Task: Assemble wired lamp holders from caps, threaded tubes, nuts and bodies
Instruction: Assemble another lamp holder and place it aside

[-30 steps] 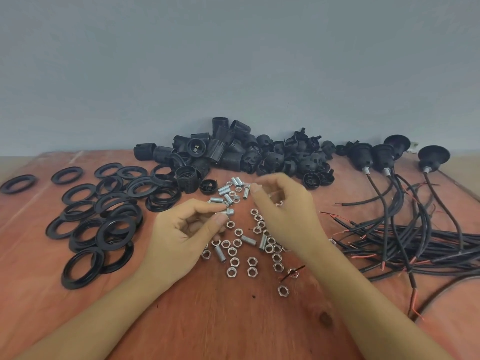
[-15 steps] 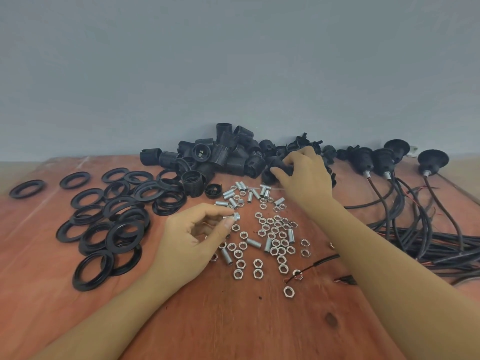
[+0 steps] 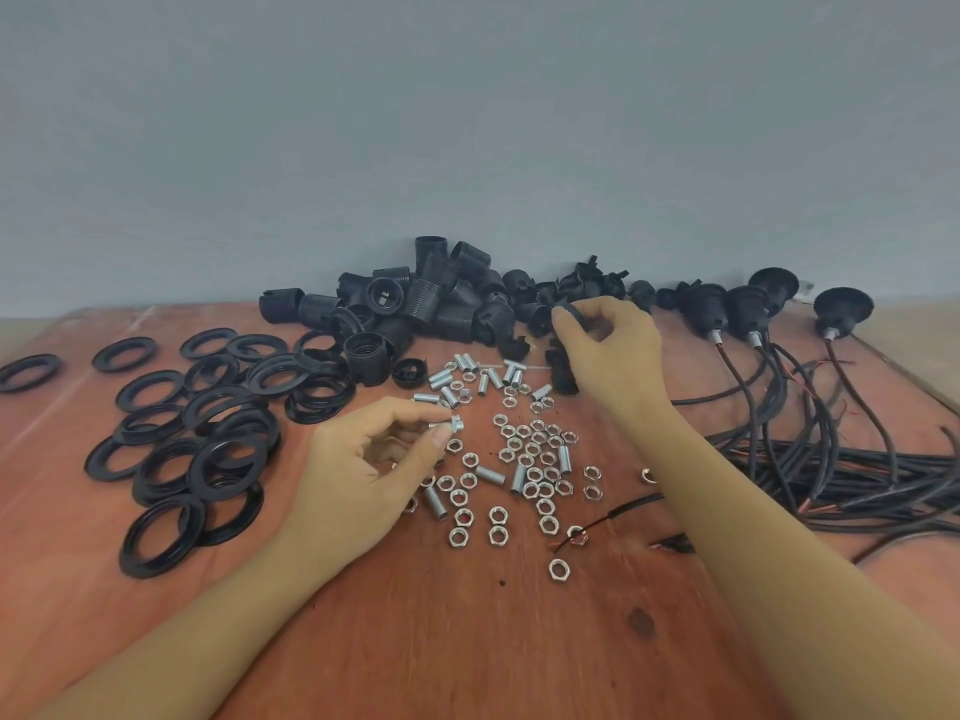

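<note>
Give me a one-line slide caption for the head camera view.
Left hand pinches a threaded tube; right hand grips a black part by the pile.

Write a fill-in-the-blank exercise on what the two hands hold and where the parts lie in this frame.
The left hand pinches a threaded ____. The right hand holds a cap whose colour is ____. The flat rings lie to the ____ of the loose nuts.
Missing words: tube; black; left.
</note>
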